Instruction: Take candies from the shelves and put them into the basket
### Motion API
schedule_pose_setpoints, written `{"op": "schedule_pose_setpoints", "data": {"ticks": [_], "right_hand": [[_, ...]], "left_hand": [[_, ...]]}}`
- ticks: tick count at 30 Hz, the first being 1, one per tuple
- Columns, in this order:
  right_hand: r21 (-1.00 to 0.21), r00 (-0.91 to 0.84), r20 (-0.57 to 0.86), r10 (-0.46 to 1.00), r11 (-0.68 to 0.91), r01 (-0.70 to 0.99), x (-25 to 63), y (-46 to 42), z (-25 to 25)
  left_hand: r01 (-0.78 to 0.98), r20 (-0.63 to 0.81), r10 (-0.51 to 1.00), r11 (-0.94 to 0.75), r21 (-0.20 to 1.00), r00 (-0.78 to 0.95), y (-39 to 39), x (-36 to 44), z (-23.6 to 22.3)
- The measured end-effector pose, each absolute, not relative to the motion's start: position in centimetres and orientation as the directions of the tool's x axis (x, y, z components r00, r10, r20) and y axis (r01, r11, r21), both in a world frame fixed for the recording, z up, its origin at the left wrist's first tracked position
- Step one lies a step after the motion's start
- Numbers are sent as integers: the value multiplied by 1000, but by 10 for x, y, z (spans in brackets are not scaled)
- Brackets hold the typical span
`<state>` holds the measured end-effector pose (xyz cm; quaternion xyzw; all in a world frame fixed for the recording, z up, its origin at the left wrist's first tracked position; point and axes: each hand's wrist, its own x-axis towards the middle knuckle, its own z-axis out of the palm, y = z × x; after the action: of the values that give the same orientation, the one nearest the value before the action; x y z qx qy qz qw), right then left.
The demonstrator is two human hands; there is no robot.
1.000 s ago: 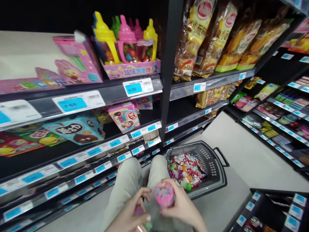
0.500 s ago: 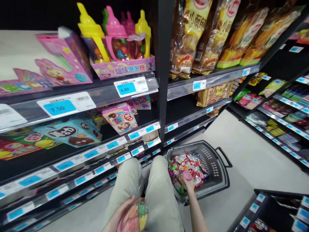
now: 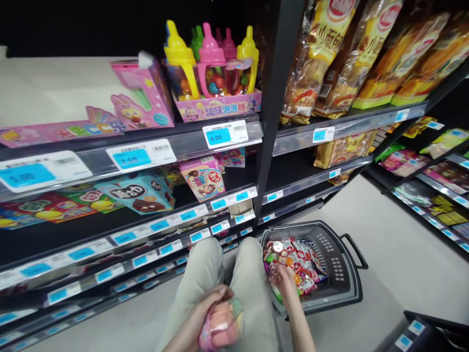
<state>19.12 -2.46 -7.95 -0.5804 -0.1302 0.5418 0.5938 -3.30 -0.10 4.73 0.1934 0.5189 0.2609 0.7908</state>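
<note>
My left hand (image 3: 216, 299) is closed around a clear plastic container (image 3: 223, 323) with pastel pink, green and yellow contents, held over my thighs. Beside my right knee stands a dark grey shopping basket (image 3: 337, 288) on the floor. My right hand (image 3: 281, 275) reaches into it with fingers curled among the sweets; whatever they hold is hidden. Red-and-white snack packets (image 3: 298, 254) lie in the basket. Small round coloured items (image 3: 271, 257) and a white round-topped piece (image 3: 277, 246) are near my fingers.
Shelves on the left carry bottle-shaped candy jars (image 3: 212, 63), a pink box (image 3: 146, 98) and a blue snack box (image 3: 137, 190). Bagged bread (image 3: 304, 73) stands beyond a dark upright post (image 3: 273, 107). Another shelf corner (image 3: 414, 327) juts in at lower right.
The view has turned left. A small pink piece in my right hand no longer shows, and a white round top now shows in the basket. My left hand has tilted the clear container.
</note>
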Motion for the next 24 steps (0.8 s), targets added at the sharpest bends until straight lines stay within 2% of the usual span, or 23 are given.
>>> {"op": "schedule_pose_setpoints", "data": {"ticks": [2,4,5,8,10,13,17,24], "right_hand": [[-821,217,-455,863,-313,-478,171,-39,-43],[-867,-1,-344,939,-318,-384,152,-51,-3],[-905,-53,-280,958,-282,-319,144,-54,15],[-965,-6,-183,983,-181,-191,132,-55,51],[-963,67,-183,981,-166,-211,132,-51,61],[-920,141,-244,960,-183,-347,135,-49,65],[-859,192,-272,943,-148,-491,137,-54,69],[-869,178,-269,946,-159,-470,133,-58,74]], "left_hand": [[-36,-562,756,607,794,336,10,-23,55],[103,-442,800,441,892,405,19,-12,66],[147,-398,808,372,916,435,22,-6,71],[206,-278,832,201,958,479,29,5,85],[167,-208,835,141,976,510,31,5,93],[71,-164,784,152,986,599,30,-4,102],[50,-223,703,257,965,676,23,-17,111],[-34,-233,740,326,945,631,13,-22,109]]}}
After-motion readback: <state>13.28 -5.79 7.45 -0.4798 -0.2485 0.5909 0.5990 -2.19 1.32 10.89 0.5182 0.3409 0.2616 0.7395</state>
